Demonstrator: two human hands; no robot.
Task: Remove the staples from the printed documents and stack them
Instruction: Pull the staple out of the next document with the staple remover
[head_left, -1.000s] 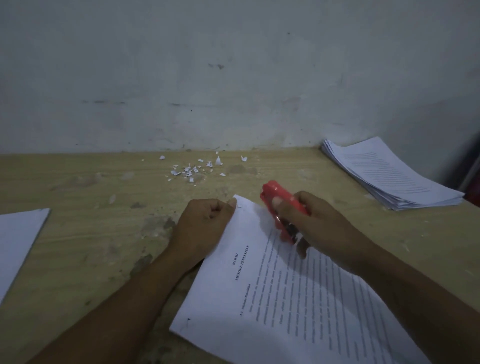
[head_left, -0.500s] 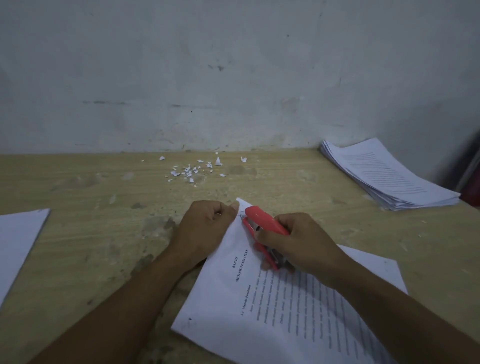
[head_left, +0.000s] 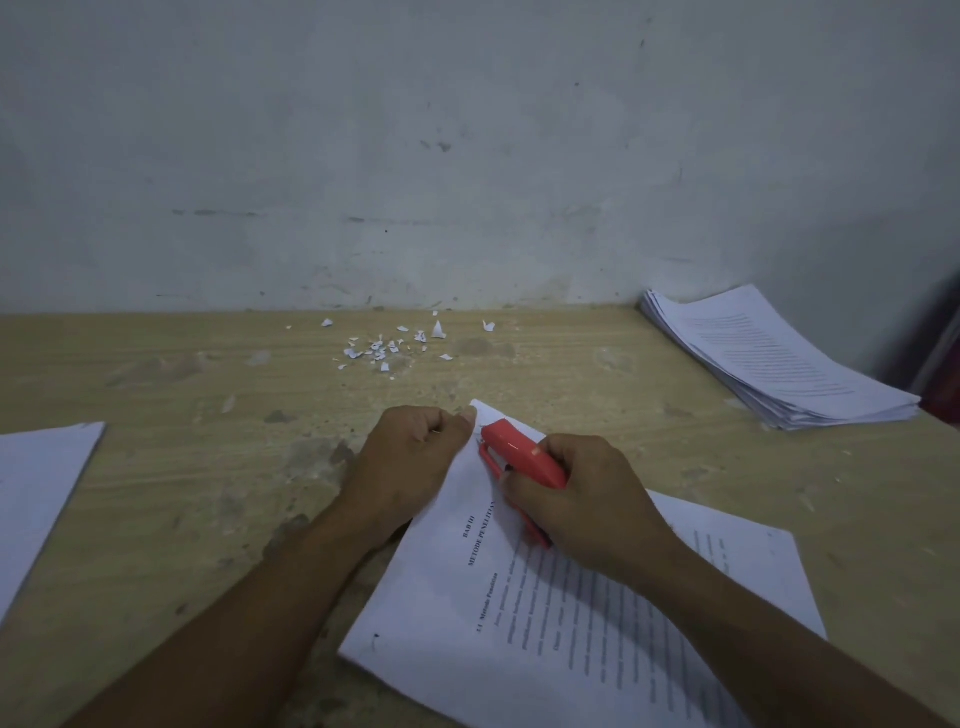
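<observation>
Staple removal is in hand on the document, which lies on the table under both hands. The left hand is curled, its thumb tip pinning the far corner. The right hand grips a red tool. The tool's long axis runs from the right palm up-left, and its nose points at the corner just beside the left thumb. The staple itself is too small to make out. The page's long axis runs from the left knuckles out past the right wrist, with the heading end toward the left hand. Next move, as I judge it: work the nose under the staple and lever it out while the thumb holds firm. The freed document then goes to the stack, well beyond the right fingers.
</observation>
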